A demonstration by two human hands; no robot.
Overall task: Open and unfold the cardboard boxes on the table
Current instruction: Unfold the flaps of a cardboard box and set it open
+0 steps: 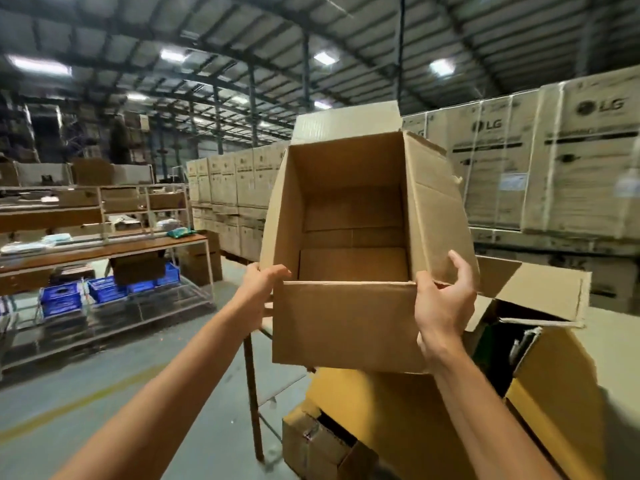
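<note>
Cardboard box gripped at corners by both hands.

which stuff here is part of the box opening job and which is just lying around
Part of the job:
- open cardboard box, held up by left hand and right hand
- other opened box behind it
- yellow cartons underneath

Just lying about:
- stacked LG cartons
- blue crates under the workbench
- green packet on that bench
</note>
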